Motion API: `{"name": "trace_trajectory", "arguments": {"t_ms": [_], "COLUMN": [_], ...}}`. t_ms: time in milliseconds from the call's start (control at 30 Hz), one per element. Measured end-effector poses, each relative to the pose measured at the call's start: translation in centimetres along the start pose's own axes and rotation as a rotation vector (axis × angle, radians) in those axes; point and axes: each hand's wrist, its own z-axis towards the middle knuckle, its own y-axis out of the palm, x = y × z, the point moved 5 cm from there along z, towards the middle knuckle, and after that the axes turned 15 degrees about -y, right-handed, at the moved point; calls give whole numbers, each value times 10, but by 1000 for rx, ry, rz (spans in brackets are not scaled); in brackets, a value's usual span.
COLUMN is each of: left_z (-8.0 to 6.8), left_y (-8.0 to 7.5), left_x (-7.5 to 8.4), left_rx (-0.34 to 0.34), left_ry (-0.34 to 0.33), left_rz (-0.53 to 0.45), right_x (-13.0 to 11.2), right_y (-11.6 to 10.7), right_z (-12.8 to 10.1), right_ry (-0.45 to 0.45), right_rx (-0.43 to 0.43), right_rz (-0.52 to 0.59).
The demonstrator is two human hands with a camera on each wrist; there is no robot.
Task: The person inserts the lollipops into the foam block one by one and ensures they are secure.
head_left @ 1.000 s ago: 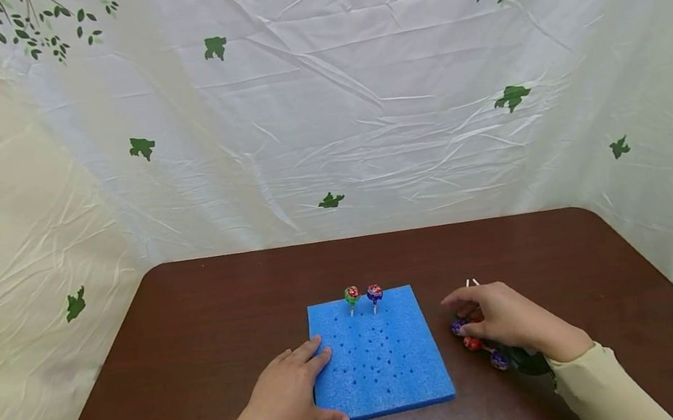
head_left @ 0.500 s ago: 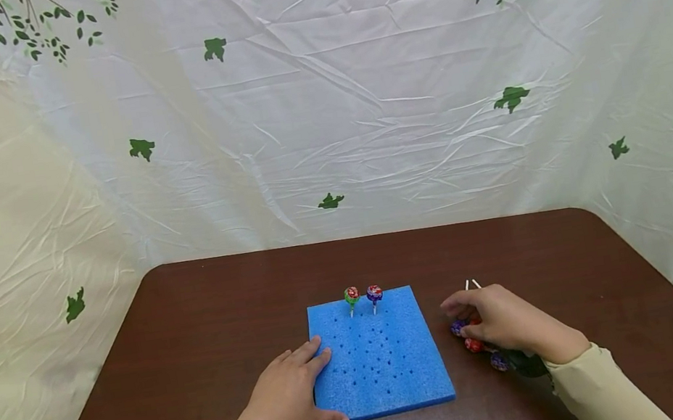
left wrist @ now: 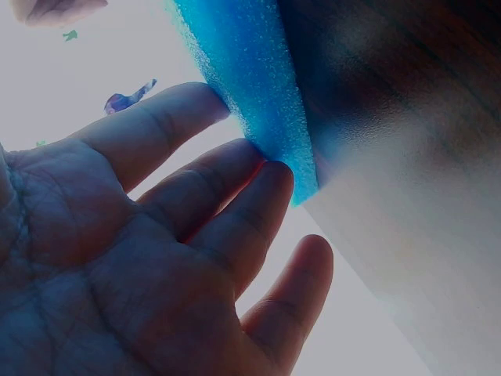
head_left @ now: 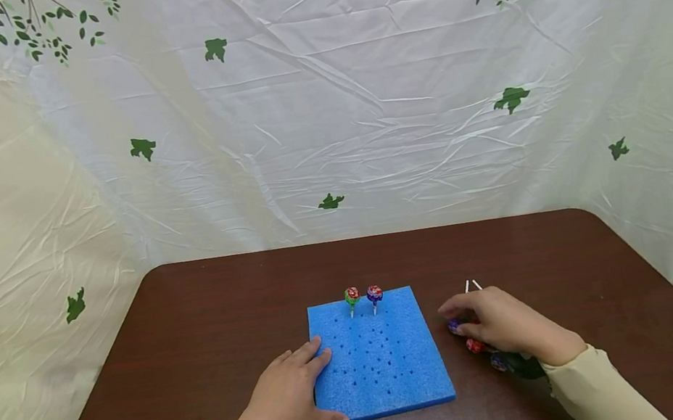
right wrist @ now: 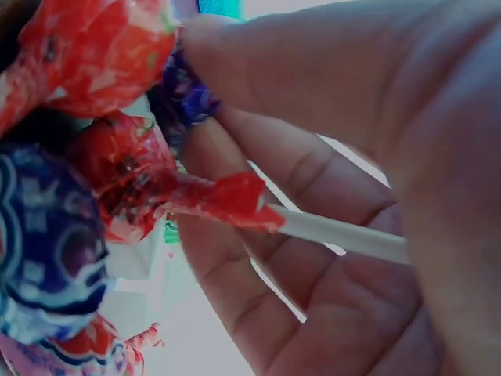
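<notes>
My left hand [head_left: 290, 397] rests along the left edge of a blue foam board [head_left: 390, 341] dotted with small holes, fingers extended and thumb at the near corner. In the left wrist view, fingertips [left wrist: 274, 176] touch the board's side. Two lollipops, one green and red [head_left: 352, 295], one purple and red [head_left: 374, 293], stand upright at the board's far side. To the right, my right hand [head_left: 506, 319] pinches a purple lollipop [right wrist: 184, 90] by its wrapped head between thumb and fingers. A red lollipop [right wrist: 125, 172] lies near that palm, its white stick crossing in front.
More lollipops, among them a blue-purple one [right wrist: 47, 251] and a red one [right wrist: 102, 55], lie grouped under and beside the right hand. White sticks [head_left: 475, 284] poke out beyond it. The brown table [head_left: 226, 308] ends at a white leaf-printed cloth [head_left: 407, 155].
The right hand has shifted slightly left, and the purple lollipop at its fingertips has moved left with it, away from the red one. The left hand and board stay in place.
</notes>
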Motion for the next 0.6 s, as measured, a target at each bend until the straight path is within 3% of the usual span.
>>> {"name": "trace_trajectory", "arguments": {"t_ms": [600], "left_z": [0], "left_y": [1], "left_x": [-1], "left_rx": [3], "left_ry": [4], "left_rz": [2], "right_x": [1], "right_y": [2], "right_z": [1], "right_ry": [59], "right_rx": [3], "right_rz": [-29]}}
